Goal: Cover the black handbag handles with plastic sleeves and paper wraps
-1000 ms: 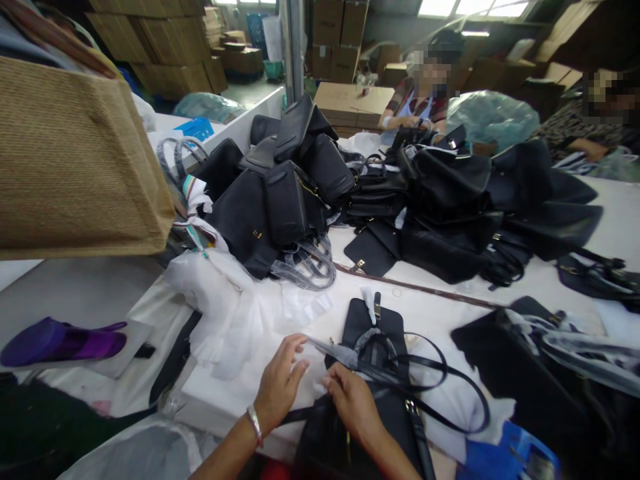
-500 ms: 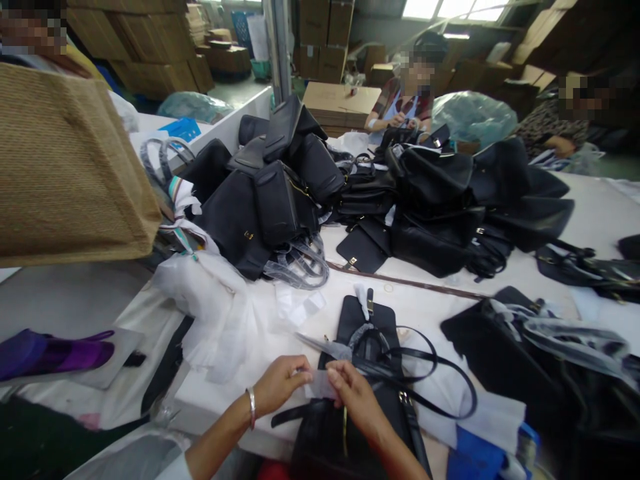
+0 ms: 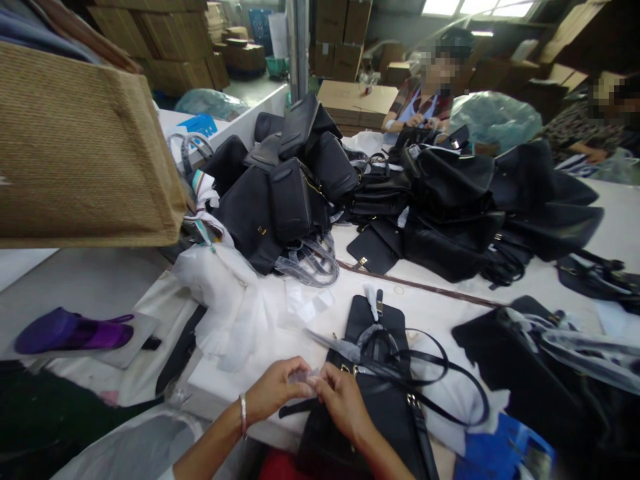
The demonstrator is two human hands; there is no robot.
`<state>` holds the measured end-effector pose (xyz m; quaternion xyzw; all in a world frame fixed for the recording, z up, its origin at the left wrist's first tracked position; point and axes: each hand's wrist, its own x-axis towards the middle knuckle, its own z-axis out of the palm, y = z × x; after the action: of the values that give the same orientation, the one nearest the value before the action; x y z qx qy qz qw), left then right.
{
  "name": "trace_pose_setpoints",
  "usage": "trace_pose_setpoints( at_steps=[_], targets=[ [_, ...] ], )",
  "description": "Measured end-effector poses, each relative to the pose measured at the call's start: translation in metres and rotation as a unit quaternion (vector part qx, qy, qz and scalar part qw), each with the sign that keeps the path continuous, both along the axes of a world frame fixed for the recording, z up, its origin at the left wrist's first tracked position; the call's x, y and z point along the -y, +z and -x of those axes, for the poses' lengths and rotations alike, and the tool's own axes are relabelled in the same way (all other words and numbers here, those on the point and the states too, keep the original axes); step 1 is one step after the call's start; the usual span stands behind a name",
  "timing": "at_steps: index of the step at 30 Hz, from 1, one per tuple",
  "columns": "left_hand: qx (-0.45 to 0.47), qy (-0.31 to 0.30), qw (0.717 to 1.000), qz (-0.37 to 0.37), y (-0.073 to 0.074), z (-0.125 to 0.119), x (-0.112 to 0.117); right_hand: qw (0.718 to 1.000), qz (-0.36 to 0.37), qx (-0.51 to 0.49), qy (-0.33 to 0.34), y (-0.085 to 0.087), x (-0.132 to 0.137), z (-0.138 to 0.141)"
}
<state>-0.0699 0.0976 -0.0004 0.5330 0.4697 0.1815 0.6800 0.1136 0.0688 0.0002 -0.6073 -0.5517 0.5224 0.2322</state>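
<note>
Both hands meet over a black leather-look backpack (image 3: 380, 427) lying on the white table. My left hand (image 3: 275, 390) is closed, pinching a small translucent wrapping sheet (image 3: 299, 377) between thumb and fingers. My right hand (image 3: 345, 403) also pinches the sheet, at its right end, the fingertips of both hands almost touching. Below them, a loose black strap end (image 3: 295, 407) sticks out to the left. The backpack's upper flap (image 3: 357, 313) lies away from me, and thin strap loops (image 3: 483, 393) spread to the right. Partly plastic-wrapped straps lie across its middle.
Piled black bags (image 3: 297, 200) fill the table's far side. White wrapping sheets (image 3: 225, 313) lie left, beyond them a burlap bag (image 3: 90, 153) and purple bottle (image 3: 75, 331). Another black bag (image 3: 525, 360) and a blue container (image 3: 500, 447) are right. Two people sit opposite.
The sheet was stretched flat between my hands and is now crumpled or folded at my fingertips. My hands have come closer together. The whole view has shifted slightly.
</note>
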Motion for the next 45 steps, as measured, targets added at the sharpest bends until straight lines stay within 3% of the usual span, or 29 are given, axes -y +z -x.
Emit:
trace_pose_setpoints(
  at_steps=[4, 8, 11, 15, 17, 19, 21, 26, 30, 45],
  targets=[
    [0.038, 0.006, 0.997, 0.064, -0.008, 0.004, 0.003, 0.999, -0.016, 0.031, 0.022, -0.010, -0.003, 0.013],
    [0.015, 0.013, 0.998, 0.061, -0.016, 0.019, 0.009, 0.998, 0.018, 0.030, 0.057, -0.017, -0.005, 0.015],
    [-0.015, 0.023, 0.998, 0.052, -0.021, 0.034, 0.015, 0.990, -0.030, 0.108, 0.088, -0.016, -0.006, 0.009],
    [-0.057, 0.033, 0.997, 0.033, -0.028, 0.051, 0.019, 0.933, -0.128, 0.221, 0.254, -0.014, -0.004, 0.009],
    [-0.078, 0.035, 0.996, 0.018, -0.031, 0.058, 0.019, 0.914, -0.119, 0.224, 0.316, -0.015, -0.003, 0.014],
    [-0.094, 0.036, 0.995, 0.005, -0.032, 0.063, 0.019, 0.913, -0.090, 0.213, 0.336, -0.015, -0.003, 0.016],
    [-0.106, 0.036, 0.994, -0.005, -0.033, 0.068, 0.018, 0.924, -0.074, 0.196, 0.319, -0.012, -0.004, 0.014],
    [-0.119, 0.034, 0.992, -0.015, -0.032, 0.075, 0.018, 0.971, -0.105, 0.095, 0.194, 0.010, -0.004, -0.014],
    [-0.105, 0.016, 0.994, -0.003, -0.034, 0.073, 0.017, 0.978, -0.123, 0.054, 0.162, 0.023, -0.004, -0.029],
    [-0.069, -0.029, 0.997, 0.013, -0.024, 0.054, 0.011, 0.957, -0.142, 0.139, 0.212, 0.020, -0.003, -0.026]
  ],
)
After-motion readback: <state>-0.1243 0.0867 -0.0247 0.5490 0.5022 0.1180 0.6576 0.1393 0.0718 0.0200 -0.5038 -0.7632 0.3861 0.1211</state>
